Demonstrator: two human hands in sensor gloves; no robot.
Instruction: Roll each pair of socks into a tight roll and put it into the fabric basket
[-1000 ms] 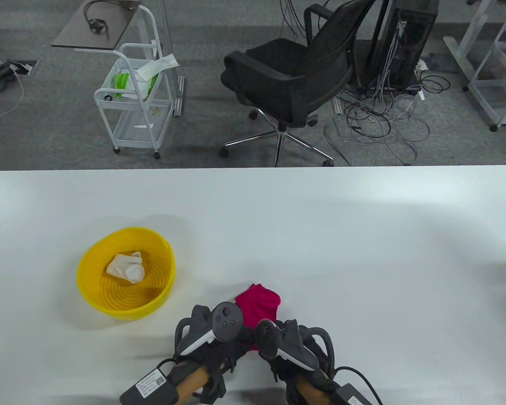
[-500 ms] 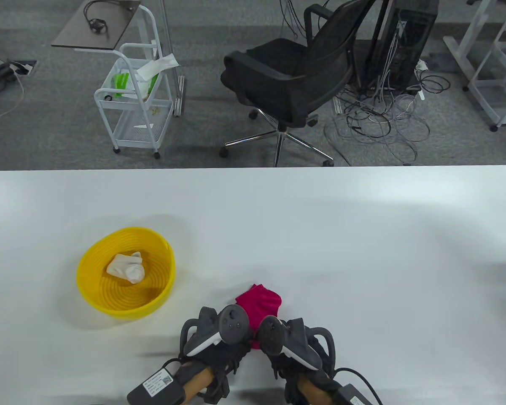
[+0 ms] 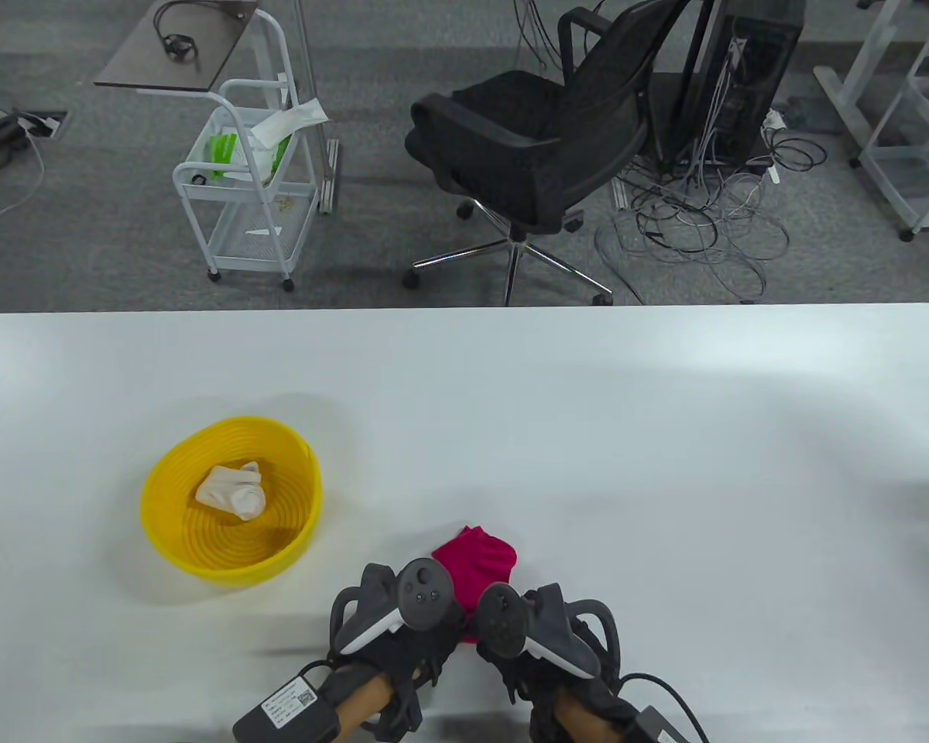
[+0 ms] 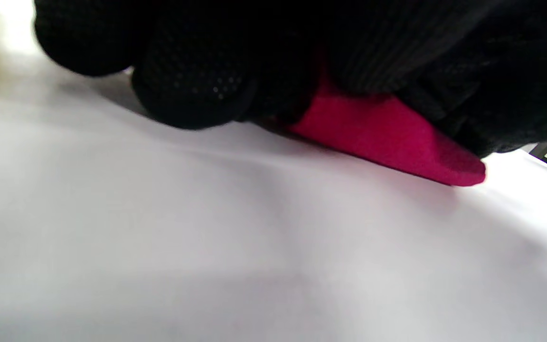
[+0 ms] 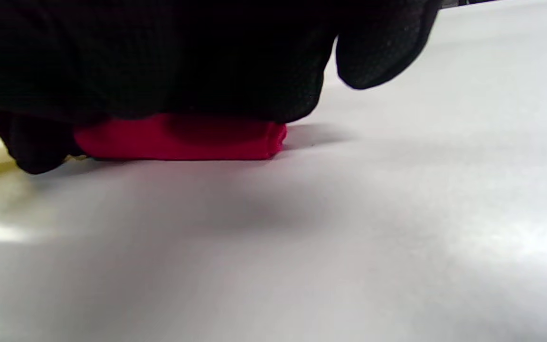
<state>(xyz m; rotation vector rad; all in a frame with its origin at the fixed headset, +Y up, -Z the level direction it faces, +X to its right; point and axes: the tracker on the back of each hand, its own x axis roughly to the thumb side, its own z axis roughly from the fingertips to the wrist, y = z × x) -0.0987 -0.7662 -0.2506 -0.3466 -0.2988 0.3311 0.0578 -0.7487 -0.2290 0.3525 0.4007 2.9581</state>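
So I'm rolling the red sock pair [image 3: 476,559], both hands gripping it (white roll [image 3: 232,491] already in basket [image 3: 162,534]).

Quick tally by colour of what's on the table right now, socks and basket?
Pink sock pair, under both hands: 1
White sock roll, in the basket: 1
Yellow basket: 1
Total: 3

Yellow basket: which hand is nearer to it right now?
Left. The left hand sits just right of the basket, toward the table's near edge, on the red socks. The right hand lies farther right, on the socks' other side.
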